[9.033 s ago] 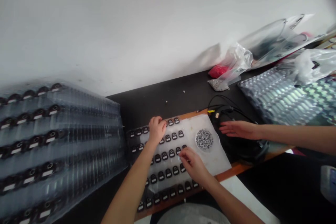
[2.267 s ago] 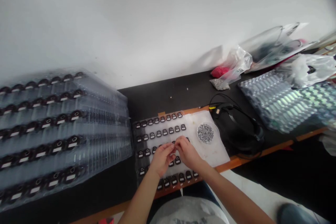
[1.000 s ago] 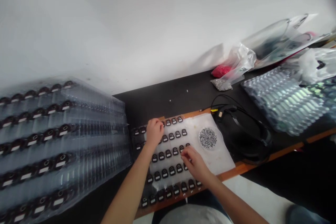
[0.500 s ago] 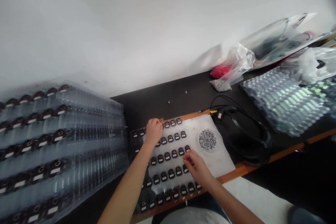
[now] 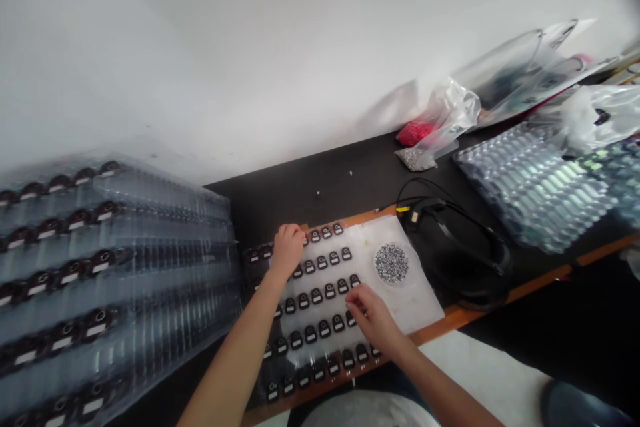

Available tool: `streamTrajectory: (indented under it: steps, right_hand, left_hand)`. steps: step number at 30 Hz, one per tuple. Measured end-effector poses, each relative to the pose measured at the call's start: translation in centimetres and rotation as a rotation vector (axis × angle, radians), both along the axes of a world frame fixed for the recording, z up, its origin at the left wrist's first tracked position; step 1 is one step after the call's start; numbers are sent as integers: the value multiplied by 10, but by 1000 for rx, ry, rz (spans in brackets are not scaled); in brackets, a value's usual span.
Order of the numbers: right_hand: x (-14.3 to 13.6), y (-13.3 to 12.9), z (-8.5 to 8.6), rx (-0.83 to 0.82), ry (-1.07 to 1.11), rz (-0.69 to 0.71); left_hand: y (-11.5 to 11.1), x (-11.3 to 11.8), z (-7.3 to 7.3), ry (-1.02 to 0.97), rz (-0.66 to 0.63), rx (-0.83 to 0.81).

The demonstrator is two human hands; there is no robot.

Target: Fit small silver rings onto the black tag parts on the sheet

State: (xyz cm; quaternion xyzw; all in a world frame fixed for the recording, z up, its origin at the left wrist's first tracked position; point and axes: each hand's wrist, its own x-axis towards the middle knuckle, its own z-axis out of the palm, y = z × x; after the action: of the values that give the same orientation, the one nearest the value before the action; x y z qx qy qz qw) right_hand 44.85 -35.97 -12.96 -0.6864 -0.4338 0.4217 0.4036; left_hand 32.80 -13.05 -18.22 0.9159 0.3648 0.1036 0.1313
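Note:
Rows of small black parts [image 5: 316, 296], each with a ring mark and a white label, sit in a clear plastic tray [image 5: 320, 312]. Over the back row is my left hand [image 5: 289, 248], its fingers curled down among the parts; whatever they grip is hidden. My right hand [image 5: 371, 317] hovers at the tray's right side, thumb and fingers pinched together beside the end parts of the middle rows. Anything in that pinch is too small to make out. Just beyond it, a round clear dish [image 5: 392, 264] full of tiny silvery pieces rests on a white sheet [image 5: 423, 307].
A tall stack of filled clear trays [image 5: 175, 267] rises at the left. To the right lie a black headset with a cable [image 5: 465, 247] and clear ribbed trays [image 5: 535, 180]. Plastic bags with red [image 5: 416, 133] and silvery contents [image 5: 416, 160] lie near the wall.
The view has shifted slightly, so everything sits a little further left. Both hands keep nearly the same pose and place over the tray.

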Motion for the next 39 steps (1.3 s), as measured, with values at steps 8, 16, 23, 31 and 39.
streamTrajectory:
  steps: [8,16,23,31,39]
  right_hand:
    - [-3,-6,-7,-20,-15,-1]
    - [-3,-8,-8,-18,-16,3]
    - [9,-12,-1,35,-133,-48]
    - [92,2,-26,-334,-728,-6]
    - [92,15,-35,-454,-836,67]
  left_hand:
    - [-4,-8,-6,-130,19,2]
    - [-16,-16,-4,-133,23,76]
    - [-17,-18,-5,-88,-16,101]
    - [-35,-29,3,-175,19,94]
    - [-112,-42,24,-308,95,-51]
